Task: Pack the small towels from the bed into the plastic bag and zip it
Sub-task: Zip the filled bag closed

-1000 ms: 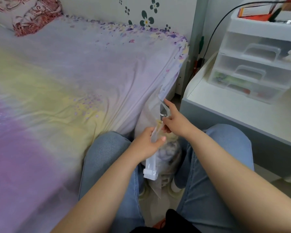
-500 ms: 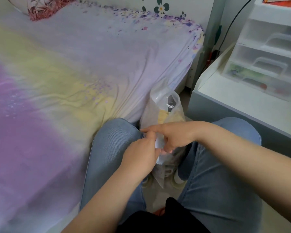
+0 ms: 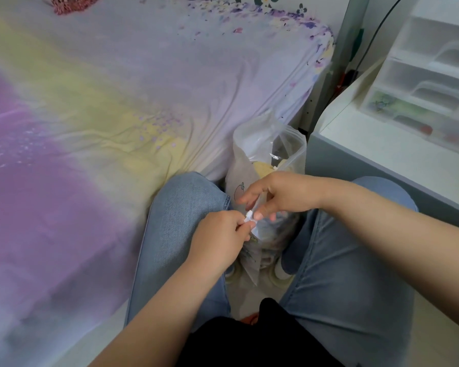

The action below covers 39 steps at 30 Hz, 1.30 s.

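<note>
A clear plastic bag (image 3: 252,152) stands between my knees, against the side of the bed (image 3: 96,107). Towels fill it: a yellow one (image 3: 263,168) shows near the top and patterned ones (image 3: 273,229) lower down. My left hand (image 3: 217,239) pinches the white zip slider (image 3: 249,217) at the near end of the bag's mouth. Just above it, my right hand (image 3: 278,194) grips the bag's top edge. The far part of the mouth still gapes. No towels lie on the bed sheet.
A white desk (image 3: 398,154) with a clear plastic drawer unit (image 3: 429,83) stands at the right, close to my right knee. A black cable (image 3: 379,25) runs down behind it. A red patterned pillow (image 3: 69,1) lies at the bed's far end.
My hands came down from a raised bag edge and met low between my knees. The left hand now pinches the slider and the right holds the edge beside it.
</note>
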{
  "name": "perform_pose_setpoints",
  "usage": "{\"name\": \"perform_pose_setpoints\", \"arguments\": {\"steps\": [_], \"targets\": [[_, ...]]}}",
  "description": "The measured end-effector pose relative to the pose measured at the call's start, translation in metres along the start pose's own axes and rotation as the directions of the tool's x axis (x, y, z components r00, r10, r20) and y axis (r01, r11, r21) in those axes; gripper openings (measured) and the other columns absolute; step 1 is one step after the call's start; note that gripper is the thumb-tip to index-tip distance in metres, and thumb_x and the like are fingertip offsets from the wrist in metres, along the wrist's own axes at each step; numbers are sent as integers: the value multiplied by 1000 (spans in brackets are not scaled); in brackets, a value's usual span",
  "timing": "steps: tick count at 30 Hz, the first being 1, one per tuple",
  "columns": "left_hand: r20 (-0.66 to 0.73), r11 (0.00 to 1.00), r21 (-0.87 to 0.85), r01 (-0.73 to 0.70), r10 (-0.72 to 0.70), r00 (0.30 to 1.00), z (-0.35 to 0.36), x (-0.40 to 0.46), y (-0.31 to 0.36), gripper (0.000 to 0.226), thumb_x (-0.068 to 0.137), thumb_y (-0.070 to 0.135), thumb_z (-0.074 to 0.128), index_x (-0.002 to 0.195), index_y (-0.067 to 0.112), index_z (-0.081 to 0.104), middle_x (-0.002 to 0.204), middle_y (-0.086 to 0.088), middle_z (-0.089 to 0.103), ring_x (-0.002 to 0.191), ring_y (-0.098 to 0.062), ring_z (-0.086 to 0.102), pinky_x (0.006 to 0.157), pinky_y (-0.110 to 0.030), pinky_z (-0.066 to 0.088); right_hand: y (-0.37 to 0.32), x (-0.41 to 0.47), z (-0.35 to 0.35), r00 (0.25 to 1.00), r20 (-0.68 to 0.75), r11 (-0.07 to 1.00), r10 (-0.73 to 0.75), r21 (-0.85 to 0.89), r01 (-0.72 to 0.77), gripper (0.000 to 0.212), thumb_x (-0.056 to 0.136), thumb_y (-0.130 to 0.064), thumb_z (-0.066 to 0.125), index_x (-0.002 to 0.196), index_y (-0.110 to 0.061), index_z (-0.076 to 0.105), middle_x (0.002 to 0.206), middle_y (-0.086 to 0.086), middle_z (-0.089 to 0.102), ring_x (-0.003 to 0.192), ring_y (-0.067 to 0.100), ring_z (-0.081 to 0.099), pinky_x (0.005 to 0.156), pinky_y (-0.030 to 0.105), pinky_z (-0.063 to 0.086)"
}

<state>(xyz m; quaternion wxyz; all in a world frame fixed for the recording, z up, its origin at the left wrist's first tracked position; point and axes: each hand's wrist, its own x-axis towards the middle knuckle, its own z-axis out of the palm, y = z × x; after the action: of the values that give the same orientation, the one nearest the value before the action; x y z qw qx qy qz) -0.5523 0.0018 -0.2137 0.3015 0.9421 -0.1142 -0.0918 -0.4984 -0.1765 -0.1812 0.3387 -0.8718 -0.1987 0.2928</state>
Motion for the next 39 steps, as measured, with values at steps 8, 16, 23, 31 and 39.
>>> {"name": "perform_pose_setpoints", "arguments": {"steps": [8,16,23,31,39], "targets": [[-37,965,214,-152,164,986,-4,9,-7,36,94,44,51,74,15,60,69,-4,67,67,-28,61,60,-44,49,-2,6,10,989,-99,909,-110,-411,60,23,83,-43,68,101,-28,71,96,-9,70,84,7,56,68,17,39],[-16,952,208,-226,235,972,-5,9,-8,33,93,33,54,67,20,39,65,-4,57,65,-30,55,54,-38,41,10,5,18,975,-106,920,-195,-366,144,20,87,-36,67,99,-21,72,98,-6,69,83,7,60,76,25,45],[-17,964,164,-208,213,977,-10,7,-11,32,91,31,58,67,11,52,56,-2,51,58,-27,51,55,-41,43,14,13,13,982,-87,951,-165,-280,135,14,90,-33,64,89,-19,67,79,-8,63,52,2,59,64,13,41],[6,973,175,-148,150,989,-9,10,-7,25,93,40,53,83,17,55,76,0,64,74,-25,60,63,-37,46,23,13,13,922,-212,893,-325,-390,225,18,86,-34,68,95,-19,72,99,-7,64,92,12,57,77,28,44],[11,969,131,-209,209,978,-8,11,-10,37,93,40,55,63,21,43,56,5,42,60,-16,42,53,-31,24,25,12,23,784,-154,657,-602,-654,376,52,95,-54,34,87,-16,69,94,-3,66,101,23,56,106,36,31]]}}
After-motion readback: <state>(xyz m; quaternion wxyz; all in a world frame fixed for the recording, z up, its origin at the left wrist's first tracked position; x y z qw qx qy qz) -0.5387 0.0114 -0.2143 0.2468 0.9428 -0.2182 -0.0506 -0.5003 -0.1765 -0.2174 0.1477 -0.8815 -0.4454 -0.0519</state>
